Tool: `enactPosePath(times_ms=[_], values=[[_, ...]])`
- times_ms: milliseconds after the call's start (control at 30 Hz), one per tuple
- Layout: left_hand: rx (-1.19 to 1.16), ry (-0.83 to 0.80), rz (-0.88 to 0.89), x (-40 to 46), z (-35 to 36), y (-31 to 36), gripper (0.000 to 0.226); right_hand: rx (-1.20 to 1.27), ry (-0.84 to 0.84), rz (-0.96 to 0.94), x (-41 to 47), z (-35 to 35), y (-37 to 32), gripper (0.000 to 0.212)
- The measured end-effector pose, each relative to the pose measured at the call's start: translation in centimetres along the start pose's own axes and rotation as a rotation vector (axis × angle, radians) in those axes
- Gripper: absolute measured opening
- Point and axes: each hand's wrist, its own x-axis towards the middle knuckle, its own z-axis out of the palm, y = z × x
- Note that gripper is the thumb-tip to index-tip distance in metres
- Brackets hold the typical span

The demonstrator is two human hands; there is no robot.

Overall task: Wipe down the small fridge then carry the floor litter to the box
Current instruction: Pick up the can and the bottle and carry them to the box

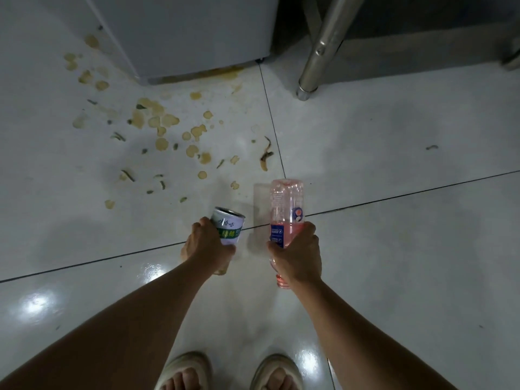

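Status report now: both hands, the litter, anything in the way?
Left hand grips can. Right hand grips pink bottle, neck down. Peels and stains on floor ahead by fridge.

Arms: both were bare to the frame edge, no sleeves in view.
Left hand [206, 243]: no glove, ring or watch was seen.
Right hand [298, 256]: no glove, ring or watch was seen.
Footwear: pale beige open-toed sandals [185, 367] with broad straps; toes were exposed.
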Motion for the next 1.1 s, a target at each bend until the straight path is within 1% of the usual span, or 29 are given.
enactPosePath(times_ms=[133,367,600,733,900,1100], values=[[0.052,0.03,0.089,-4.4,-4.5,3.1,0.067,0.022,0.016,0.024,-3.0,-5.3,-2.0,0.072],[0.064,0.084,0.159,-15.6,-16.5,9.7,0.066,0.069,0.036,0.013,-12.1,-17.7,-7.3,0.071],[-0.038,0.123,0.223,-28.1,-27.4,15.8,0.064,0.129,0.087,-0.029,-21.4,-30.6,-13.4,0.068],[-0.11,0.133,0.316,-34.3,-33.1,18.1,0.059,0.167,0.162,-0.052,-26.2,-36.9,-15.9,0.068],[-0.155,0.141,0.423,-40.9,-38.8,19.9,0.054,0.24,0.256,-0.071,-32.0,-42.4,-17.5,0.07],[-0.149,0.095,0.583,-47.7,-41.9,19.0,0.054,0.312,0.358,-0.045,-40.6,-45.1,-17.2,0.07]])
